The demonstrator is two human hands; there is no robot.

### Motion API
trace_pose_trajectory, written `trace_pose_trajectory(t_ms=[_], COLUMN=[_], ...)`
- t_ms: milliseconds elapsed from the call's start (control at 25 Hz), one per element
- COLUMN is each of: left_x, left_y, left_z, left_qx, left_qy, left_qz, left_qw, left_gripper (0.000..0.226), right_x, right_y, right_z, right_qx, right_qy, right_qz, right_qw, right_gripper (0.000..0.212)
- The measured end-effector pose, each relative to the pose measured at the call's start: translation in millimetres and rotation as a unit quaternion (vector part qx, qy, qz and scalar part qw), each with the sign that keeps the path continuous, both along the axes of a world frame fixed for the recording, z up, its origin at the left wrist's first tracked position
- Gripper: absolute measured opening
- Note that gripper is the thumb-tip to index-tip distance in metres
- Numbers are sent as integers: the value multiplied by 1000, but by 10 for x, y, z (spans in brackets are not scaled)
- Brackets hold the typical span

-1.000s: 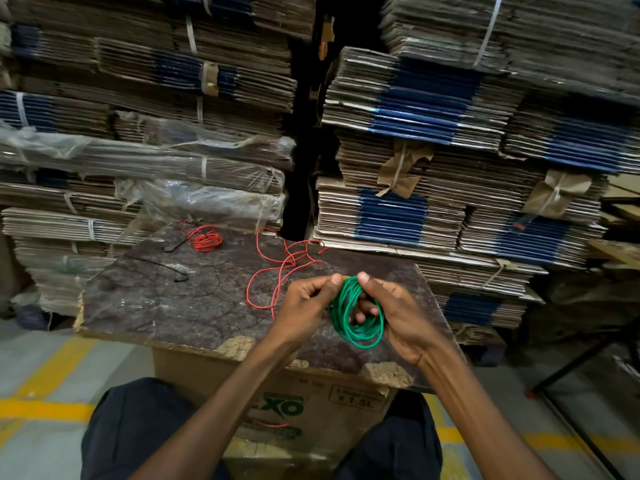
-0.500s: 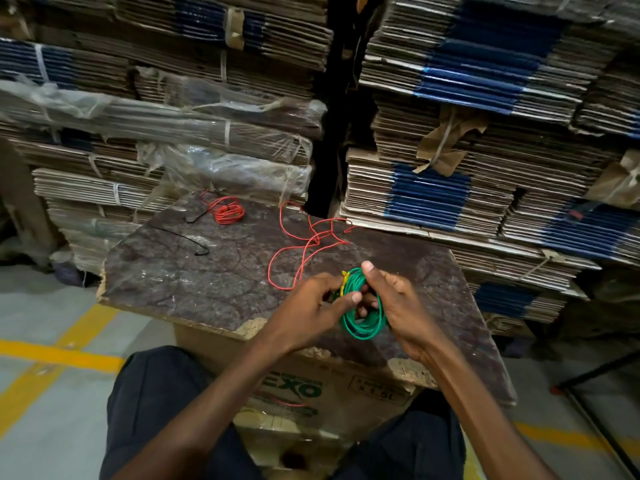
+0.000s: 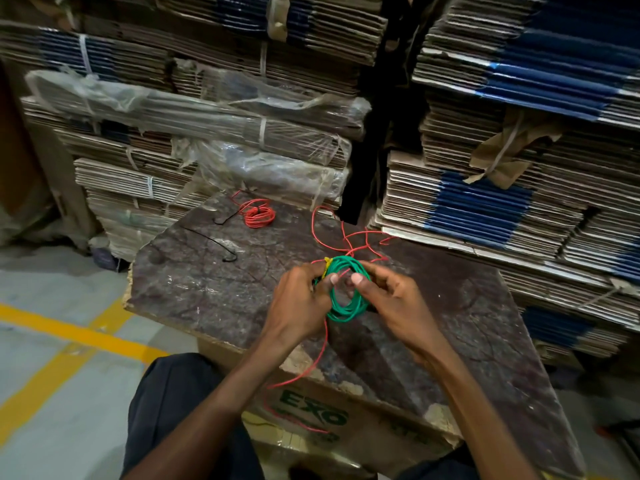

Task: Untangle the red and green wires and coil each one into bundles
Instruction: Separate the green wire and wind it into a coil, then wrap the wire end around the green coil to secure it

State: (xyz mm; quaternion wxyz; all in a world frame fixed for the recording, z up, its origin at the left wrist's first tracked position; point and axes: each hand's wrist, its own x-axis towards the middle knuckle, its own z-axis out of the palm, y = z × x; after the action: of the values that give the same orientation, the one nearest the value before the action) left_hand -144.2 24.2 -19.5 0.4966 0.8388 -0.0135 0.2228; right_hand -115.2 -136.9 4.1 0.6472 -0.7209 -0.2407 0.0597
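Observation:
A green wire coil (image 3: 347, 308) hangs between both hands above the dark board (image 3: 214, 292). My left hand (image 3: 299, 301) pinches its left side, where a yellow band (image 3: 327, 265) wraps the loops. My right hand (image 3: 391, 303) grips the right side with the thumb over the strands. A loose red wire (image 3: 349, 237) lies tangled on the board just behind the coil, and one strand (image 3: 320, 355) runs down past my left wrist and over the board's front edge. A finished red coil (image 3: 258, 214) rests at the board's far left.
Two black ties (image 3: 216, 242) lie on the board near the red coil. The board sits on a cardboard box (image 3: 311, 415) between my knees. Tall stacks of flattened cardboard (image 3: 519, 168) rise directly behind and to the right. Grey floor with yellow lines (image 3: 69, 334) is at left.
The camera has tilted down and come closer. My hands have turned the green coil so its opening faces me, and the yellow band now shows at its upper left.

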Motion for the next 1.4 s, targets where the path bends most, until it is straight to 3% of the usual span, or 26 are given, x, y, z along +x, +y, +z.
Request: trace_pose_trajectory(t_ms=[160, 280, 480, 600, 840, 1000, 1080, 1120, 1200, 1280, 1400], left_x=[111, 152, 107, 59, -28, -176, -219, -238, -275, -297, -327], left_y=[231, 412, 761, 992, 1510, 1824, 1923, 1967, 2029, 2072, 2089], left_z=[-92, -189, -160, -144, -314, -316, -299, -291, -274, -290, -312], left_qx=[-30, -52, 3, 26, -97, -113, -85, -65, -37, -21, -19], left_qy=[36, 51, 43, 37, 71, 66, 70, 73, 76, 74, 75], left_qz=[23, -2, -5, 37, 114, 158, 181, 193, 210, 215, 215], left_qw=[999, 997, 999, 998, 986, 979, 977, 976, 974, 974, 974], left_gripper=[21, 34, 40, 34, 39, 19, 33, 40, 45, 46, 45], right_x=[141, 209, 350, 398, 361, 437, 547, 619, 803, 893, 900], right_y=[245, 447, 824, 1084, 1668, 1955, 2017, 2048, 2071, 2084, 2099], right_z=[-127, -187, -263, -296, -274, -252, -259, -281, -350, -386, -402], right_qx=[1, -7, -17, -26, 9, -10, -30, -56, -198, -348, -407], right_qy=[-35, -59, -69, -41, 65, 157, 183, 158, 2, -160, -224], right_qz=[-27, -60, -84, -68, 30, 108, 109, 90, 36, 30, 34], right_qw=[999, 996, 994, 997, 997, 982, 977, 982, 980, 923, 885], right_gripper=[32, 31, 27, 25, 25, 22, 10, 7, 11, 20, 21])
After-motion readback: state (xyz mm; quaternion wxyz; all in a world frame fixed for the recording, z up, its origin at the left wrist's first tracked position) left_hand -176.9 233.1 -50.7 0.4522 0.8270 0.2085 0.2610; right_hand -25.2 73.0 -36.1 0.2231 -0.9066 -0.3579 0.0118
